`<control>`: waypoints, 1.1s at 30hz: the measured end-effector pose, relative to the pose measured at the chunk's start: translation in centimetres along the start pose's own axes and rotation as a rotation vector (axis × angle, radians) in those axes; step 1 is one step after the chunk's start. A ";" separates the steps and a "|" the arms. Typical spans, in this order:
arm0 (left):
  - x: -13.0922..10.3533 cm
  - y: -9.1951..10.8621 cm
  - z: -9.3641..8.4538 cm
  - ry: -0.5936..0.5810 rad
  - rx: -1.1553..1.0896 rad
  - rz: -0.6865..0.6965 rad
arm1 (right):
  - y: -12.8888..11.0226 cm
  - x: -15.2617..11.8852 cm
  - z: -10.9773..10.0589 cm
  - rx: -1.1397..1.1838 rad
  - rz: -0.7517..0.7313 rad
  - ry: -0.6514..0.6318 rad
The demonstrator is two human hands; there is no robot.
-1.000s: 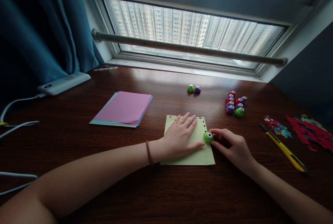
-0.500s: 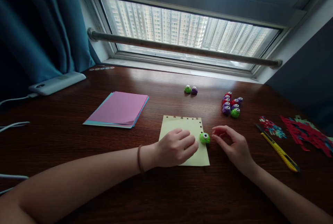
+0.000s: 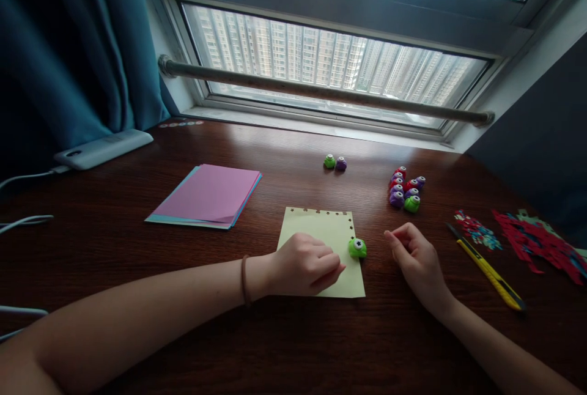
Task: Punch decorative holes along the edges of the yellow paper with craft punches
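Dark wooden desk (image 3: 206,334) below a barred window (image 3: 339,52) | yellow sheet (image 3: 316,224), holes along two edges, under left hand (image 3: 309,265), its grip curled closed | green punch (image 3: 357,247) on the sheet's right edge | right hand (image 3: 418,263) well right of the punch, grip pinched together, near yellow cutter (image 3: 490,273)
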State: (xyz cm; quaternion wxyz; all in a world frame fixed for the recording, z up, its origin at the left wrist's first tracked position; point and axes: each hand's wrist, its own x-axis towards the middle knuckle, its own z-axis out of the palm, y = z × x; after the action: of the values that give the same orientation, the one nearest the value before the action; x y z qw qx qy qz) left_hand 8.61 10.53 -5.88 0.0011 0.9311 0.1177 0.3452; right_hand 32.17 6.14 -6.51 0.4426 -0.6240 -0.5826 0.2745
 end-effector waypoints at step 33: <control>-0.3 -0.1 0.2 -0.021 -0.015 0.041 | 0.3 0.7 0.2 0.252 0.130 0.047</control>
State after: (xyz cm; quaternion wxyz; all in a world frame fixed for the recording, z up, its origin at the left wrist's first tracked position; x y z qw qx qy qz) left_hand 8.50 10.53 -6.22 0.0024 0.9369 0.0958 0.3362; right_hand 32.25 6.93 -6.76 0.5123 -0.6060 -0.4914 0.3588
